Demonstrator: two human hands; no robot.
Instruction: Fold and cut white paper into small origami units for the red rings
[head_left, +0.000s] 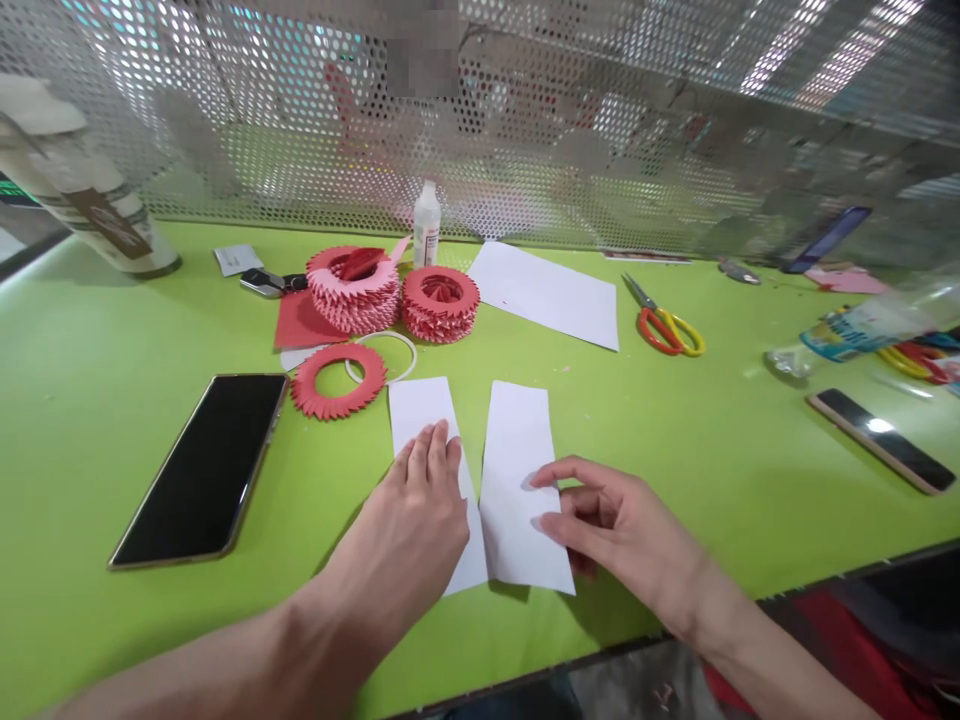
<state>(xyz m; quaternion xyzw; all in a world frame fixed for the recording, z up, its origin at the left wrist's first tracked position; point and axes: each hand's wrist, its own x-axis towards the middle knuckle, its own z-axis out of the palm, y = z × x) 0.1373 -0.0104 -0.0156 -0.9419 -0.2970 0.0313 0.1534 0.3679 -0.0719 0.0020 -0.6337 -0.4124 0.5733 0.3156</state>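
Observation:
Two white paper strips lie side by side on the green table, nearly meeting at their lower ends. My left hand (420,500) rests palm down on the left strip (420,400), fingers stretched out, covering much of its lower part. At the edge of the right strip (516,450) is my right hand (607,515), its thumb and forefinger apart over the paper and its other fingers curled beneath. Nothing is pinched between them. Beyond the strips lie a flat red folded-paper ring (306,385) and a thin white ring (411,355).
Two stacks of folded paper, one pink (356,305) and one red (441,325), stand before a glue bottle (427,225). A white sheet (555,295) and scissors (660,330) lie behind. Phones flank the work, one left (202,470), one right (881,440). A perforated metal screen (300,130) closes the back.

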